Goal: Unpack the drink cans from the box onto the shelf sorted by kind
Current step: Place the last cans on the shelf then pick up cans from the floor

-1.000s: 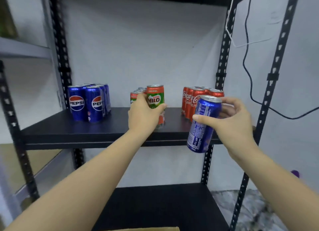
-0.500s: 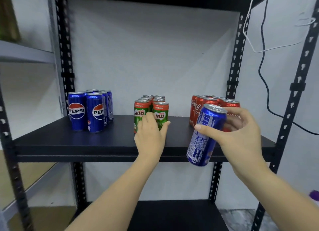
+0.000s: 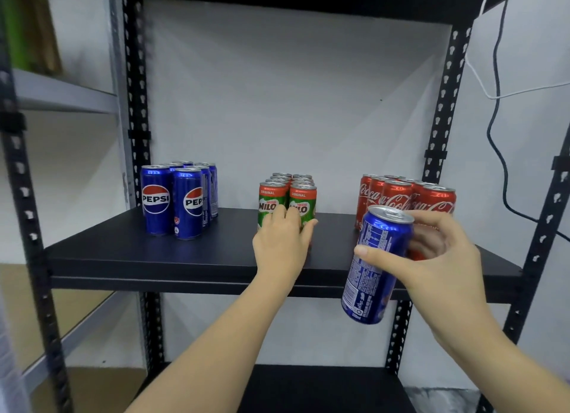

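On the black metal shelf (image 3: 129,252) stand three separate clusters: tall blue Pepsi cans (image 3: 179,197) at the left, short green-and-red Milo cans (image 3: 290,193) in the middle, and red Coca-Cola cans (image 3: 404,197) at the right. The left hand (image 3: 282,246) rests against the front Milo cans, fingers loosely curled on them; whether it actually grips one cannot be told. The right hand (image 3: 438,258) clasps a blue aluminium can (image 3: 374,264) between thumb and fingers, tilted, in the air before the shelf edge and in front of the Coca-Cola cluster
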